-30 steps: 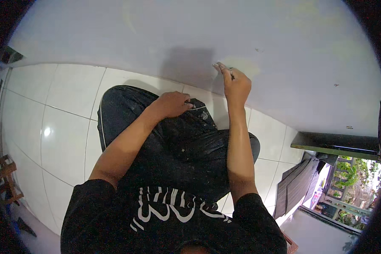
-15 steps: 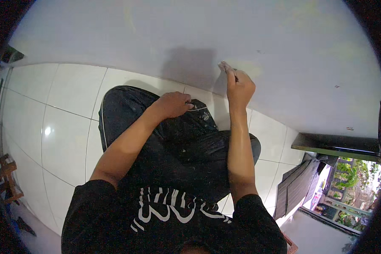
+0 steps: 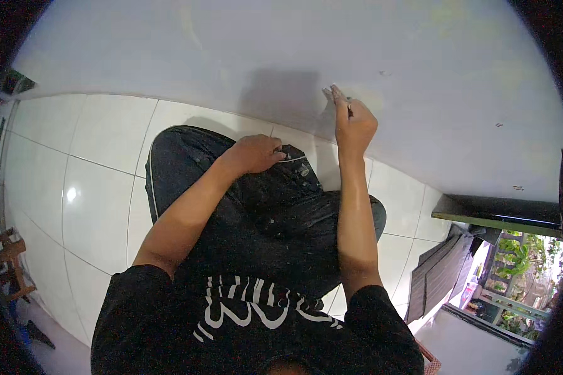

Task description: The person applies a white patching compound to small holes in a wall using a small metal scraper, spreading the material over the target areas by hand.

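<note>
I am crouched close to a white wall (image 3: 244, 56) in dark jeans (image 3: 275, 206) and a black shirt. My right hand (image 3: 355, 124) is raised against the wall, gripping a small thin flat tool (image 3: 329, 91) whose pale tip touches the wall surface. A faint yellowish patch (image 3: 372, 100) on the wall lies just right of the tip. My left hand (image 3: 256, 153) rests on my left knee with its fingers curled; nothing is visibly in it.
White glossy floor tiles (image 3: 100, 175) spread to the left and below. At the right, a dark ledge (image 3: 500, 215) and dark slatted panels (image 3: 441, 269) stand by an opening onto greenery. Wooden furniture (image 3: 9, 262) sits at the far left edge.
My right hand and the tool's tip have shifted slightly rightward and up along the wall. The left hand has stayed on the knee.
</note>
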The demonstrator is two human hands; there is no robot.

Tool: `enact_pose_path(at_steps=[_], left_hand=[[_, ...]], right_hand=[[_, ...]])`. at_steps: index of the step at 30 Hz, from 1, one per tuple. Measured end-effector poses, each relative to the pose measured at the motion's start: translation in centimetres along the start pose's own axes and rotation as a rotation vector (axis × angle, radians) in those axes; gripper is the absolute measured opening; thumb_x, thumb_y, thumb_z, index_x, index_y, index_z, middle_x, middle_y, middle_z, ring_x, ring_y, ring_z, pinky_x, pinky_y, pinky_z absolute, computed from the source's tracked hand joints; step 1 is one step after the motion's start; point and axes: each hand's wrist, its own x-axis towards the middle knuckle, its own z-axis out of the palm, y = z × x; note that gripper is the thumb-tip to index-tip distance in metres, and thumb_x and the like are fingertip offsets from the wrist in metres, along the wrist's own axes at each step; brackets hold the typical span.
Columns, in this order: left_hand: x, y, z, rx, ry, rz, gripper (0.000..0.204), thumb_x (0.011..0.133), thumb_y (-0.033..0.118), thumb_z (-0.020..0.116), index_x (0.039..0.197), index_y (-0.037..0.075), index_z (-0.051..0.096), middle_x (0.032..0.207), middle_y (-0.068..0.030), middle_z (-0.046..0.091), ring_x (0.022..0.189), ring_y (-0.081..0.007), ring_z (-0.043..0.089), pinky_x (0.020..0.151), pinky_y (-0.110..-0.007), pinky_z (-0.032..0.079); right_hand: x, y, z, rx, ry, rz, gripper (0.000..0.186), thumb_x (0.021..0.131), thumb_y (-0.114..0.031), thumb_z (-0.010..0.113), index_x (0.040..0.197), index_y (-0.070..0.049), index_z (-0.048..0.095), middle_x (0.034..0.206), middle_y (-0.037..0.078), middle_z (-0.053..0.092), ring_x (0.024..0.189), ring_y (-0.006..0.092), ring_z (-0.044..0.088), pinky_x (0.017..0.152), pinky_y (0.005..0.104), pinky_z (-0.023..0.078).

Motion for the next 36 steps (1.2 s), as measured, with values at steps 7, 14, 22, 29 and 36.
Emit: enact_pose_path(at_steps=[7,14,22,29,36], left_hand=[[0.2,-0.2,0.3,-0.018,-0.004,0.002,0.043,0.101,0.045,0.052,0.113,0.004,0.061,0.104,-0.0243,0.067,0.104,-0.0436,0.064,0.092,-0.054,0.050],[0.0,-0.1,0.4,-0.022,0.009,-0.009,0.043,0.100,0.045,0.053,0.113,0.005,0.061,0.106,-0.0250,0.067,0.106,-0.0439,0.063,0.093,-0.054,0.049],[0.1,-0.4,0.6,-0.014,0.029,0.011,0.042,0.100,0.044,0.053,0.111,0.004,0.061,0.101,-0.0238,0.068,0.100,-0.0442,0.065,0.089,-0.055,0.050],[0.4,0.0,0.7,-0.029,-0.024,-0.014,0.041,0.100,0.044,0.054,0.110,0.005,0.062,0.101,-0.0235,0.069,0.101,-0.0440,0.065,0.088,-0.056,0.050],[0.2,-0.6,1.2,-0.012,0.030,0.025,0.042,0.100,0.044,0.053,0.113,0.005,0.062,0.104,-0.0231,0.068,0.104,-0.0434,0.064,0.090,-0.054,0.050]], right_hand=[[-0.3,0.2,-0.1,0.079,0.008,0.046,0.023,0.086,-0.016,0.068,0.074,0.002,0.067,0.062,0.015,0.058,0.055,0.0284,0.054,0.056,0.0370,0.043],[-0.2,0.1,-0.1,0.052,0.011,0.029,0.025,0.087,-0.014,0.067,0.071,0.005,0.063,0.063,0.017,0.058,0.053,0.0273,0.051,0.055,0.0368,0.042],[0.0,0.3,0.1,0.087,0.042,0.016,0.021,0.088,-0.011,0.066,0.075,0.004,0.068,0.062,0.015,0.060,0.053,0.0217,0.052,0.054,0.0343,0.043],[-0.2,0.6,0.1,0.072,0.050,0.029,0.029,0.089,-0.015,0.069,0.068,0.005,0.062,0.058,0.016,0.056,0.051,0.0196,0.048,0.053,0.0345,0.040],[0.1,0.1,0.1,0.093,-0.004,0.079,0.031,0.086,-0.017,0.071,0.067,0.005,0.059,0.058,0.014,0.052,0.053,0.0180,0.044,0.053,0.0336,0.039]])
